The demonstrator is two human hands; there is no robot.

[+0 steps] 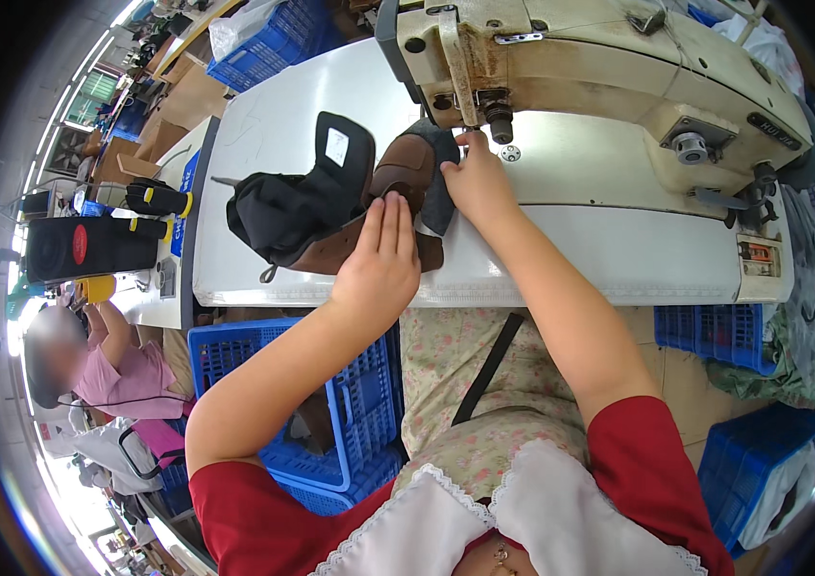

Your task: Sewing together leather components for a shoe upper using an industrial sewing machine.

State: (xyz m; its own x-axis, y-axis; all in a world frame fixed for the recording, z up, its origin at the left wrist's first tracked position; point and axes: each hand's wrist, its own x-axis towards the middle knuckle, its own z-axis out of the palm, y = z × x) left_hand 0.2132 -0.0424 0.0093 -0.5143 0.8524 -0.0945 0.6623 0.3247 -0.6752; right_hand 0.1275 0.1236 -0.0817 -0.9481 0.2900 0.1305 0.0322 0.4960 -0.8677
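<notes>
A black and brown shoe upper point(306, 206) lies on the white sewing table below the head of a sewing machine point(609, 67). It has brown leather panels, a dark grey padded edge and a black flap bearing a white label. My left hand point(380, 252) rests on its brown leather with fingers stretched out flat and together. Close to the needle area, my right hand point(477, 178) pinches the grey edge between thumb and fingers. The machine's head partly hides those fingertips and the stitching spot.
Blue plastic crates stand below the table, on my left point(359, 422) and on my right point(715, 336). Another blue crate point(268, 48) with plastic bags is behind the table. Left of me, a person in pink point(133, 370) sits at another sewing machine point(90, 252).
</notes>
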